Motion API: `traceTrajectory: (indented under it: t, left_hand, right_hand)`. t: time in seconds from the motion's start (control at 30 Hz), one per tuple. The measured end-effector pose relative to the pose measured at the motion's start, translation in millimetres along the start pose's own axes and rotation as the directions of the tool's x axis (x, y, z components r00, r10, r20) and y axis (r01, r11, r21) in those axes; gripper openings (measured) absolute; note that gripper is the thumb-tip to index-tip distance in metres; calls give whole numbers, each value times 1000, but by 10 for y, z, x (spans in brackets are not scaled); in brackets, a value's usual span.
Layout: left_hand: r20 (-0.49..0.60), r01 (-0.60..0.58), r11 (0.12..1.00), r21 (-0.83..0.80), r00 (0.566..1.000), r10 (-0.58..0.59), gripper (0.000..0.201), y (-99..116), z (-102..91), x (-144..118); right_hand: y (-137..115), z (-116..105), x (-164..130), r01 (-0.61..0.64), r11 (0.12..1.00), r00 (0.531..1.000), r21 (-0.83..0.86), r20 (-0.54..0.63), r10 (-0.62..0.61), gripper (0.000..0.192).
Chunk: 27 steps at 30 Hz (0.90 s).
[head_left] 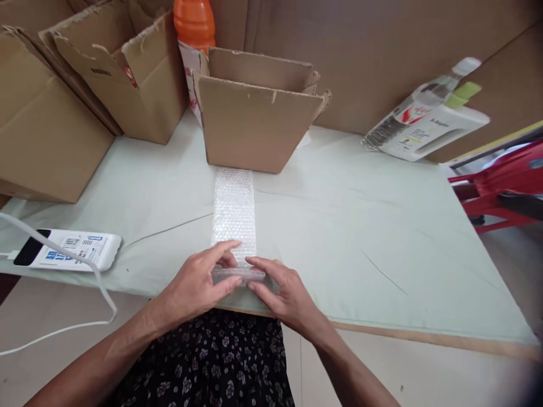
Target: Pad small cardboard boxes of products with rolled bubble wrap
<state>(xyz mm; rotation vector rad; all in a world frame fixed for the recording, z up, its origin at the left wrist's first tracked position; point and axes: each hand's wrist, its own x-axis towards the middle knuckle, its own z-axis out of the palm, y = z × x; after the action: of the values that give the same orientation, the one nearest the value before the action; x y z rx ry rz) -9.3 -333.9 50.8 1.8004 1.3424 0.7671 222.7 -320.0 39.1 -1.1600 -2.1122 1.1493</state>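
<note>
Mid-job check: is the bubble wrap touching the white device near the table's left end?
Apart. The head view shows a wide stretch of pale tablecloth between the bubble wrap and the white device.

bubble wrap [234, 209] before rightmost box [254, 124]

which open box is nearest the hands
The box whose base the bubble wrap runs up to, straight ahead of the hands; the other boxes stand farther off, to the left.
</note>
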Motion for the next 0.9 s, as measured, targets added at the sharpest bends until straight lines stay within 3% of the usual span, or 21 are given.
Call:
traceTrajectory:
  t: [0.07,0.2,0.33,0.4,0.47,0.57,0.7,0.77,0.9]
  left_hand:
    - [-29,95,995,-17,995,-96,57,-53,-23,-36]
    - [-78,213,976,42,975,-209,51,-140,-42,-102]
    - [-160,155,969,190,979,-125,51,-242,51,-71]
    - [-190,111,954,278,980,-58,49,-294,103,-40]
    - [-206,65,942,329,979,4,47,-330,127,-26]
    - [-251,-28,936,352,960,123,46,-332,83,-62]
    - [-202,-201,926,320,941,274,55,-292,-31,-194]
    - [-164,-243,924,296,940,300,48,-289,-34,-254]
    - [-238,-152,958,242,948,211,34,-315,66,-289]
  right_hand:
    - [18,217,29,-44,996,993,-77,-111,35,33]
    - [79,389,147,-57,962,969,-268,-246,-11,38]
    - [27,293,50,-10,907,921,-421,-358,-156,48]
    - [-23,231,-29,65,881,926,-468,-300,-228,50]
    - [-48,208,-70,167,846,950,-506,-147,-276,47]
    - [-17,250,-39,243,795,954,-555,-10,-298,30]
    - [13,308,70,264,814,935,-518,-70,-348,19]
    - [-14,302,106,270,854,938,-445,-81,-338,17]
    - [-81,262,104,202,920,952,-335,-152,-264,17]
